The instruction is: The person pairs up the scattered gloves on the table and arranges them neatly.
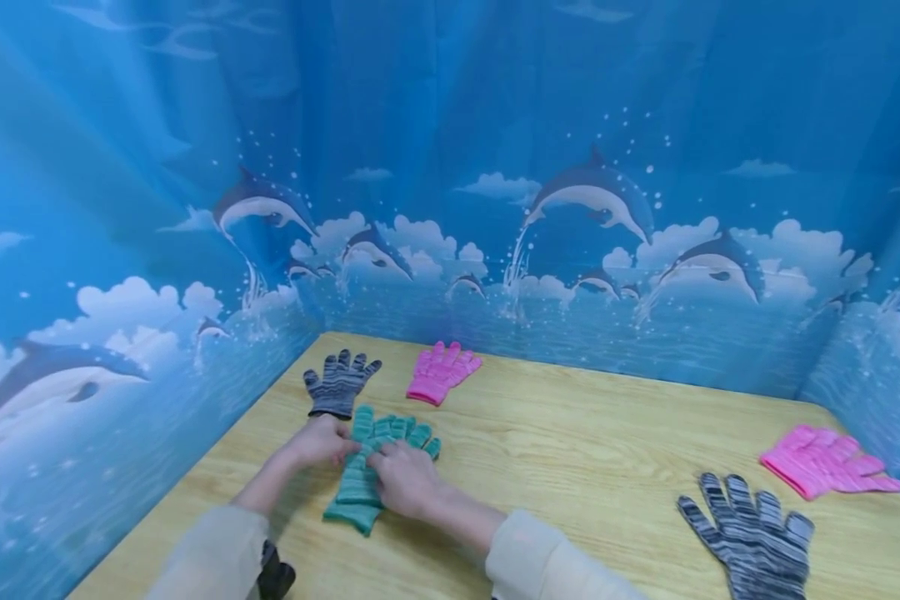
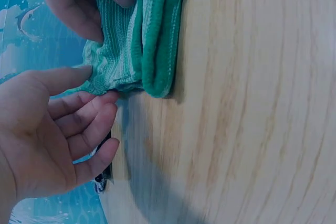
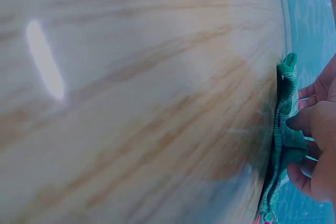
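Two green striped knit gloves lie one over the other on the table, cuffs toward the person and fingers pointing away. My left hand is at the left edge of the upper glove. In the left wrist view, the thumb and index finger of the left hand pinch the knit edge, the other fingers loosely bent. My right hand is on the glove's right side. In the right wrist view the right hand pinches a raised fold of the green knit between thumb and fingers.
A grey-black striped glove and a pink glove lie behind the green pair. At the right are another pink glove and another grey-black glove. A dolphin-print curtain surrounds the wooden table.
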`<state>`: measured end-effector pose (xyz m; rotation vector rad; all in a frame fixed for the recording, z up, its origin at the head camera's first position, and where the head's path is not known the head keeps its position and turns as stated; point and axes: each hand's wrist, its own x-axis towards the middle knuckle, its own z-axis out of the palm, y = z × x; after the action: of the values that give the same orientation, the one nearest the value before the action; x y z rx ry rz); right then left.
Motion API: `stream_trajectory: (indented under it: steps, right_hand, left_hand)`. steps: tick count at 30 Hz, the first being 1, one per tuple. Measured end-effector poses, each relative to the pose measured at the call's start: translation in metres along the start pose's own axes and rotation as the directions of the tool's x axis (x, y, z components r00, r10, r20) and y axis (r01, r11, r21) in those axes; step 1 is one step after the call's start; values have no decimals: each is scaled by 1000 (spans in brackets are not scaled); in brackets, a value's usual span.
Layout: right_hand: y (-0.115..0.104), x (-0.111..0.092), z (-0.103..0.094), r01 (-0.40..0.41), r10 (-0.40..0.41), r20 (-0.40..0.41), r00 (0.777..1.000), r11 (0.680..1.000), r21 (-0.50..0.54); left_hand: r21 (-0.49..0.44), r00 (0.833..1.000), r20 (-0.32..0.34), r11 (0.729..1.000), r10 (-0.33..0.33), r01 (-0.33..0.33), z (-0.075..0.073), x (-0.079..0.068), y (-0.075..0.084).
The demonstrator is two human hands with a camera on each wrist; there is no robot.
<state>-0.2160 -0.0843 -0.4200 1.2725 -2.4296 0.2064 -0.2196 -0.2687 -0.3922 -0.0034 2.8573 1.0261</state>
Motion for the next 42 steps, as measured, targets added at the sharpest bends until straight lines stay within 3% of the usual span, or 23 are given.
stream_trajectory:
  steps: [5,9,15,20,24,28,32,37,42]
  right_hand:
    - [-1,-1,-1,15,-14,41,999,999,-37]
    - [-2,-1,-3,30,-28,62,998,999,-36]
    - [0,2,-3,61,-58,64,996,997,-51]
    - [4,1,-5,109,-110,2,994,990,-88]
    - [6,1,-9,180,-187,-59,981,978,-107]
    - [4,3,-14,250,-249,24,968,963,-99]
    - [-1,2,-13,272,-262,117,958,959,-83]
    - [-6,0,-9,238,-232,144,962,971,-23]
    - [-7,-2,-9,206,-201,146,969,978,-19]
  left_hand:
    - [-61,999,-26,997,-39,37,4,-1,2]
    - [-50,999,-44,998,-29,27,7,2,-1]
    - [24,996,-80,999,-29,31,10,7,-2]
    - [154,996,-82,987,-30,42,9,8,4]
    - [318,994,-92,948,61,-29,6,9,10]
    - [434,974,-42,883,221,-181,4,14,13]
    - [448,954,53,847,296,-288,6,16,12]
    - [450,943,112,830,313,-329,9,16,7]
    - [428,951,100,851,292,-306,11,16,7]
